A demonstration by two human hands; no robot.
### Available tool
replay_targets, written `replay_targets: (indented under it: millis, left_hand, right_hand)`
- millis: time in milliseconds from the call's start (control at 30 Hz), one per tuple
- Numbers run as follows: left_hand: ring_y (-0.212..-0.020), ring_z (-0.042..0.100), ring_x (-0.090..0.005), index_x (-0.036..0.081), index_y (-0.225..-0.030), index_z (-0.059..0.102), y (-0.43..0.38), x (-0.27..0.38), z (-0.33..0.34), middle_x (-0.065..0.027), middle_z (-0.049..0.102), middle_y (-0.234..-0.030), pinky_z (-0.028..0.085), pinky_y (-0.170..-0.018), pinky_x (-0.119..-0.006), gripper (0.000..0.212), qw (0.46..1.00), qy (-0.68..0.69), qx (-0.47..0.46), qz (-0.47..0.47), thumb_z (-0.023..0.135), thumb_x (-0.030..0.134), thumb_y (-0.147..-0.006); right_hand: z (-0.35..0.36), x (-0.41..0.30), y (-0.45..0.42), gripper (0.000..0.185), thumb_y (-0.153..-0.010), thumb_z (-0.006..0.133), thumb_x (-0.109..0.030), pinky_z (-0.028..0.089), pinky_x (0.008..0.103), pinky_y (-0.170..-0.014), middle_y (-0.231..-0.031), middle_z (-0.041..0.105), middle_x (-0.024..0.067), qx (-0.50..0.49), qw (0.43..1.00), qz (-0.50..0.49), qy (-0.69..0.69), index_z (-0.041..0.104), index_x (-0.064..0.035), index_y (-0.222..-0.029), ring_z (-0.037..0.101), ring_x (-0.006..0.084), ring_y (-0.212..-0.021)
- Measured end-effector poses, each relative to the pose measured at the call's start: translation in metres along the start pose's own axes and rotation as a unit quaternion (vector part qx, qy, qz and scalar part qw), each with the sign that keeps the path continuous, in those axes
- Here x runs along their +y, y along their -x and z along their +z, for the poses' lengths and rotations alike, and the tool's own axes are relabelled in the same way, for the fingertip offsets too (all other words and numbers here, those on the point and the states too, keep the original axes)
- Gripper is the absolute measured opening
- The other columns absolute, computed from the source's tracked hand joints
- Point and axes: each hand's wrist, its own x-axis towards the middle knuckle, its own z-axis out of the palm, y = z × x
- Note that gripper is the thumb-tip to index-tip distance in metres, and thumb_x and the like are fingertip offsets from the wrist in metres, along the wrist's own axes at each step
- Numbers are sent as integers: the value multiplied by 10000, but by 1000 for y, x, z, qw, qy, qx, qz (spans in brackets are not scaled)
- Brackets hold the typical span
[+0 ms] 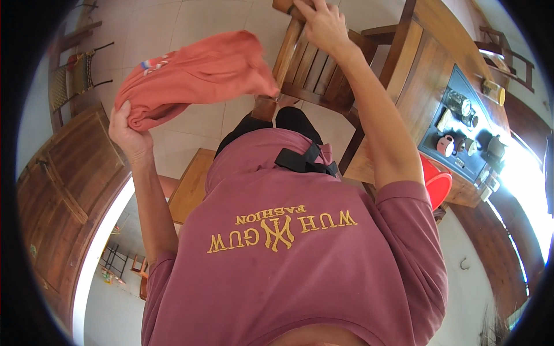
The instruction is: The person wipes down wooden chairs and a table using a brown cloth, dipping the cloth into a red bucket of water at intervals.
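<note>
My left hand [130,132] grips one end of a coral-orange cloth garment [194,75] with a small blue and white print. The cloth stretches out in the air to the right, its far end blurred and loose. At the top of the view, my right hand [326,26] has its fingers on a wooden chair's [296,26] upper end; part of that hold is cut off by the picture's edge. Slats of the chair's seat show below the right hand.
A wooden tea table [404,104] on the right bears a dark tray [428,147] with cups and jars. A red bucket [437,181] stands beside it. A wooden stool [190,184] is near my left side, and a wooden door [78,173] lies farther left.
</note>
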Motion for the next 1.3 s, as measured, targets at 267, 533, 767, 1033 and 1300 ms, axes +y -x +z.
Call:
replay_targets:
  millis: [267,533,767,1033,1300]
  left_hand:
    - [-972,646,-236,-70,-998,646,-33,-29,-50,-148,656,-1056,511,-881,-345,191,989,51,133,-32,617,51,-854]
    - [-967,647,-246,-67,-1002,652,-45,-52,-49,-148,657,-1060,516,-872,-347,207,992,-3,107,-70,639,69,-847]
    - [-970,648,-238,-76,-1081,632,-49,-71,-27,-149,661,-1064,513,-878,-342,284,991,10,56,-120,648,82,-846]
    - [-973,629,-180,-77,-1157,619,-43,-71,-3,-111,662,-1082,480,-892,-290,370,988,-41,-60,-137,668,132,-856]
    - [-969,614,-140,-65,-1184,621,-30,-49,29,-91,665,-1086,464,-885,-272,384,980,-50,-137,-136,660,161,-877]
  right_hand:
    - [24,-62,127,577,-764,616,-36,457,478,-886,-1360,486,75,-63,985,-135,-92,578,-228,-1307,506,335,-1151]
    - [-12,-46,163,581,-727,559,47,439,447,-939,-1340,505,114,-66,984,3,-162,615,-171,-1263,513,331,-1145]
    - [-23,-106,155,442,-765,631,-64,419,453,-951,-1341,514,54,-117,965,-173,-158,656,-217,-1179,494,298,-1201]
    - [-43,-30,175,520,-719,574,49,429,453,-957,-1329,533,76,-114,990,-22,-84,672,-186,-1173,502,329,-1183]
    - [-93,14,5,547,-803,497,20,411,445,-1024,-1383,475,172,155,984,-40,-77,563,-108,-1330,490,375,-1220]
